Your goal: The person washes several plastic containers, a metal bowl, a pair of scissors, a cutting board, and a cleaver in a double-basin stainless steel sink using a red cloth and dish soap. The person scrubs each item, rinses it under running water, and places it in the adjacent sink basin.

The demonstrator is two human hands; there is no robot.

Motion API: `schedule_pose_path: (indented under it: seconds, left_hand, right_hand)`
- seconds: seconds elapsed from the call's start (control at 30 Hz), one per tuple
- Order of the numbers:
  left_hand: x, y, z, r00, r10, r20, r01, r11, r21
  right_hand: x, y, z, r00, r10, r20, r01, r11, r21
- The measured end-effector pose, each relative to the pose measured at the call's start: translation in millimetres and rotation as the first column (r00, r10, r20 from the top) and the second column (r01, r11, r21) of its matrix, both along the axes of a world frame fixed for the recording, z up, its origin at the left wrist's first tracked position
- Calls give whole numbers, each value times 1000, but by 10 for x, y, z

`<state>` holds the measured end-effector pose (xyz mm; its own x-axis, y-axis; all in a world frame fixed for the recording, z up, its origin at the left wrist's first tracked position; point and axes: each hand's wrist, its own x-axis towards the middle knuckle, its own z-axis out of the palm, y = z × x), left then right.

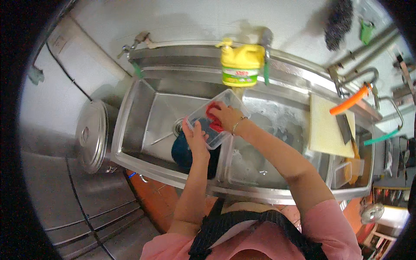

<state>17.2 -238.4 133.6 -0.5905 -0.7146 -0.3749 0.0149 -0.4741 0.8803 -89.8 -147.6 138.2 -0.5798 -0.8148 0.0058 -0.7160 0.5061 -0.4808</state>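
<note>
My left hand (196, 138) grips the lower left rim of a clear plastic container (229, 97), which is tilted over the divider between two sink basins. Inside it, my right hand (226, 117) presses a red cloth or scrubber (213, 109) against the container's surface. Beneath my left hand, a dark blue round item (180, 152) lies in the left basin (159, 113), by the drain. Cloudy, sudsy water fills the middle basin (253, 159), and shapes that I cannot make out show in it. A yellow detergent jug (242, 63) with a pump stands on the back ledge.
A pale cutting board (326, 130) bearing a knife (344, 128) lies across the right side. An orange hose (349, 100) hangs from a tap above it. Another clear container (342, 175) sits in the right basin. A large round metal lid (92, 136) is at the left.
</note>
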Motion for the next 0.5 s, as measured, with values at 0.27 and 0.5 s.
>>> schedule_pose_path:
  seconds: [0.27,0.5]
  left_hand:
    - [-45,978,-307,964,-257,69,242,954,176]
    - [-319,1699,-485,938,-339,65,335,940,72]
  right_hand:
    - [-254,1335,-150,848,-13,-530,174,951,256]
    - [257,2101,-498,834,-519,-185,535,684,495]
